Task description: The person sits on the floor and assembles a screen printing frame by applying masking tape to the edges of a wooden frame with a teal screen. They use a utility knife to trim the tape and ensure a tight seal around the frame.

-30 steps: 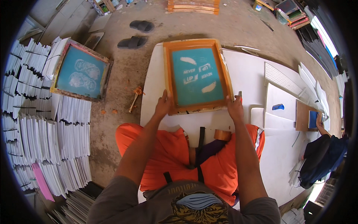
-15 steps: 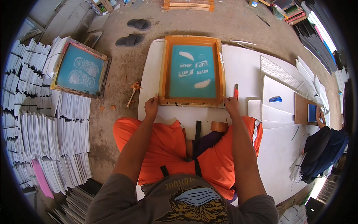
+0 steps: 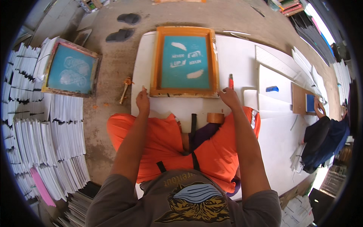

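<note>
Closest to me, a roll of brown tape point(image 3: 215, 118) sits just beside the right leg of the orange trousers point(image 3: 215, 151). My left hand point(image 3: 143, 101) looks loose and grasps nothing, just beside the near-left corner of the wooden screen frame point(image 3: 185, 70). My right hand point(image 3: 230, 98) has bent fingers at the near-right corner; I cannot tell whether they touch. The frame lies toward the far-left corner of the white surface point(image 3: 238, 56), reaching its far edge. To handle it well, I would push evenly from both near corners, fingers off the teal mesh, minding the red cutter point(image 3: 231, 81) beyond my right hand. Toward the right edge, a blue cutter point(image 3: 272, 89) lies on a white sheet point(image 3: 270, 79); past it, a co-worker's hand point(image 3: 320, 108) is at a blue block point(image 3: 310, 103). Off the left edge, on stained floor point(image 3: 100, 140), white stacks point(image 3: 68, 140) stand by a second screen frame point(image 3: 70, 72); farther out lie dark slippers point(image 3: 120, 35).
</note>
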Action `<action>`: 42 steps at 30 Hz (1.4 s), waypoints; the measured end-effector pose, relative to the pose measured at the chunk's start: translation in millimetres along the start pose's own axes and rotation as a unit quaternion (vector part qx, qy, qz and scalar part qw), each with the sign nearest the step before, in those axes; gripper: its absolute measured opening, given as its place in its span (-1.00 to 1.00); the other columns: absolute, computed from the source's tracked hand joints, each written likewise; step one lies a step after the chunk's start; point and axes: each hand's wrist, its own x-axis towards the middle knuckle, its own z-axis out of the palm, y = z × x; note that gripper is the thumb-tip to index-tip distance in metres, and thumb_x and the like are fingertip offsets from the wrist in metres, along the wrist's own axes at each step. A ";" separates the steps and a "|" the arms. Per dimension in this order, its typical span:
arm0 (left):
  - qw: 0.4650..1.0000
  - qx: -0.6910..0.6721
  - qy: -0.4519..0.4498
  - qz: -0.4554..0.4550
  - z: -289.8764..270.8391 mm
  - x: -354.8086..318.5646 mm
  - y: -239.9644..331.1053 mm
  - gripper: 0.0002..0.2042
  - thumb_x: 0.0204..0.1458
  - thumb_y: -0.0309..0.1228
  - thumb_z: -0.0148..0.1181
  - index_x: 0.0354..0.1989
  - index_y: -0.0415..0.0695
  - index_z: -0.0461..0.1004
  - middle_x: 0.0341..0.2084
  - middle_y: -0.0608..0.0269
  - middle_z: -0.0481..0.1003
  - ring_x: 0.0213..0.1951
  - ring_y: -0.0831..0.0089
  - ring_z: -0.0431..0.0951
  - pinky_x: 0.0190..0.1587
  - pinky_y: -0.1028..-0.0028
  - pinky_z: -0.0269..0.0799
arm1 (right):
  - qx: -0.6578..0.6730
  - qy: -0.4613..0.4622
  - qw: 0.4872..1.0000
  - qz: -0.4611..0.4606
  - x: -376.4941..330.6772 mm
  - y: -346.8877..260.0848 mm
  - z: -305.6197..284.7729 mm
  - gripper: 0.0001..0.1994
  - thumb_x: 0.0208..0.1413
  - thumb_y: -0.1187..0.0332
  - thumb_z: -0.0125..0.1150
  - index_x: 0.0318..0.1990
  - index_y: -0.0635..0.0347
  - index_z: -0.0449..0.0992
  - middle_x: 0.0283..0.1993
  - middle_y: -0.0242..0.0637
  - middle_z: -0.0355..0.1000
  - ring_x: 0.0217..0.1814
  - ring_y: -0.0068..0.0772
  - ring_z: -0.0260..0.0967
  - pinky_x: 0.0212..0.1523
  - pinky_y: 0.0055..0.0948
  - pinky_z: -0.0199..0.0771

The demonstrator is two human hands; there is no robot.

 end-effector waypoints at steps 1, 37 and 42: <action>0.996 0.041 0.058 0.060 -2.4 1.7 -5.5 -0.47 0.35 0.01 0.16 -0.02 -0.35 0.62 -0.31 0.15 0.58 -0.30 0.41 0.56 -0.17 0.44 0.48 | -0.003 0.037 0.999 -0.019 -8.0 -11.9 -7.0 -0.50 0.18 0.01 0.34 -0.06 0.39 0.66 -0.13 0.02 0.65 -0.11 -0.09 0.61 0.04 -0.21 0.56; 0.917 -0.244 -0.284 0.138 -20.4 -158.5 241.6 -0.52 0.45 -0.11 -0.02 0.34 -0.19 0.43 0.23 0.20 0.49 0.16 0.45 0.49 0.14 0.40 0.40 | 0.542 -0.081 0.760 -0.350 -131.9 -156.5 -71.6 -0.42 -0.01 0.75 0.38 0.22 0.23 0.47 0.41 -0.10 0.37 0.47 -0.25 0.33 0.43 -0.13 0.40; 0.902 -0.266 -0.295 0.169 -30.8 -169.9 244.5 -0.51 0.47 -0.16 -0.06 0.38 -0.25 0.37 0.27 0.13 0.45 0.25 0.41 0.44 0.25 0.37 0.34 | 0.530 -0.055 0.762 -0.367 -148.4 -163.9 -70.8 -0.42 0.00 0.74 0.39 0.23 0.23 0.47 0.38 -0.11 0.42 0.45 -0.23 0.36 0.42 -0.12 0.41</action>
